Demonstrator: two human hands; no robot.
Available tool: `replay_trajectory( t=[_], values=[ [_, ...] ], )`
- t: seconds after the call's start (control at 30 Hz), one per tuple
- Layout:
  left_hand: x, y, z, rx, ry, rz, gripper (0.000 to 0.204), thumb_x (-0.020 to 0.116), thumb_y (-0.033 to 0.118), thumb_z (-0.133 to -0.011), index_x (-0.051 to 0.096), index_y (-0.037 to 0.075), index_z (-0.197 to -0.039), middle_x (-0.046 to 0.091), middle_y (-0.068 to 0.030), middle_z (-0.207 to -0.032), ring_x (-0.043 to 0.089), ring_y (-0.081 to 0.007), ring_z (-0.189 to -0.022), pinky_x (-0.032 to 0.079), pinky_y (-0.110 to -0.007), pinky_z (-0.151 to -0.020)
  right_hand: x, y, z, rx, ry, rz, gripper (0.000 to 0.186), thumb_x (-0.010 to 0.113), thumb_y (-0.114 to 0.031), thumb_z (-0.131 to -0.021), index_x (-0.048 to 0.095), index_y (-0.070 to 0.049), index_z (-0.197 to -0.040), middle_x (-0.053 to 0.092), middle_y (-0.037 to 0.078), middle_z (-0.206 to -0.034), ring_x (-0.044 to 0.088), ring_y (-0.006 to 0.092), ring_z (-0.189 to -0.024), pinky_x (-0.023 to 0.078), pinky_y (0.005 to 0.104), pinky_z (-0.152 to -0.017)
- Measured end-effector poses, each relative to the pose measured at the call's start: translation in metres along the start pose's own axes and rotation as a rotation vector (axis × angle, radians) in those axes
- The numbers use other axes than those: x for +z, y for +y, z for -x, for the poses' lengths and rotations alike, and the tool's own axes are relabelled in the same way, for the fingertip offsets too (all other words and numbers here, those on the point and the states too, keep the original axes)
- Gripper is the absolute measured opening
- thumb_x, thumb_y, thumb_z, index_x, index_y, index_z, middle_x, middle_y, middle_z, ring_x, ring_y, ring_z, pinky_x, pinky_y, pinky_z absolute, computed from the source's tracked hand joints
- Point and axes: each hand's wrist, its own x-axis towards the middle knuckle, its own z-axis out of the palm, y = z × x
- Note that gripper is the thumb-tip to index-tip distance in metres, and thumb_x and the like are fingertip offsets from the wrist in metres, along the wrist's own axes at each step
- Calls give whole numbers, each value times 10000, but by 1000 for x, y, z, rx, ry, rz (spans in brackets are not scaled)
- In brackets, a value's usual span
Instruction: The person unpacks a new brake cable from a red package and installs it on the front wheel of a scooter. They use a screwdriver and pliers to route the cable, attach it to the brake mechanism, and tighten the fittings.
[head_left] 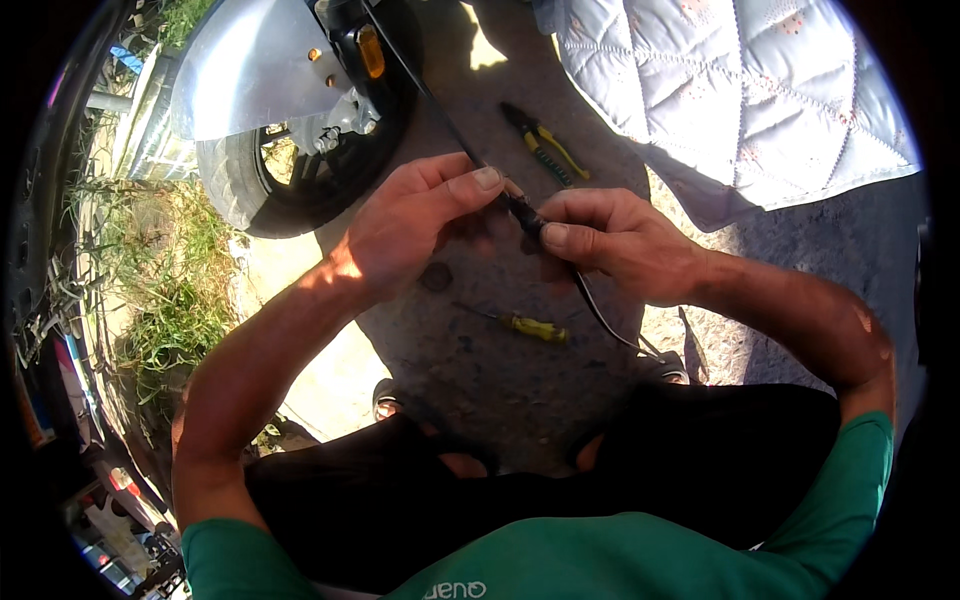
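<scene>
Between my hands runs a thin black cable (432, 98), coming down from the vehicle's front end and continuing past my right hand toward the ground. My left hand (415, 215) pinches it with thumb and fingers near a thicker, dark section (527, 217). Just below that section, my right hand (625, 245) is closed on the same cable, thumb on top. What the thicker section is made of is too small to tell. Beneath the hands, a yellow-handled screwdriver (537, 328) lies on the ground. Beyond them lie pliers (545, 160) with yellow and dark green handles.
At the far left stands a wheel (225, 175) with a clear plastic panel (240, 75) and an orange reflector (370, 52) above it. A white quilted cover (700, 95) hangs at the far right. Grass (175, 315) grows along the left side.
</scene>
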Motion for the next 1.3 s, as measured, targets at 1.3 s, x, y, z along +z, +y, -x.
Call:
replay_trajectory(
  t=[1.3],
  values=[
    [18, 11, 6, 193, -95, -281, 107, 602, 127, -879, 615, 24, -904, 614, -18, -809, 590, -99, -732, 470, -251, -705, -5, -4, 14, 117, -77, -446, 292, 738, -299, -883, 582, -62, -949, 591, 43, -848, 576, 158, -780, 470, 316, -720]
  ],
)
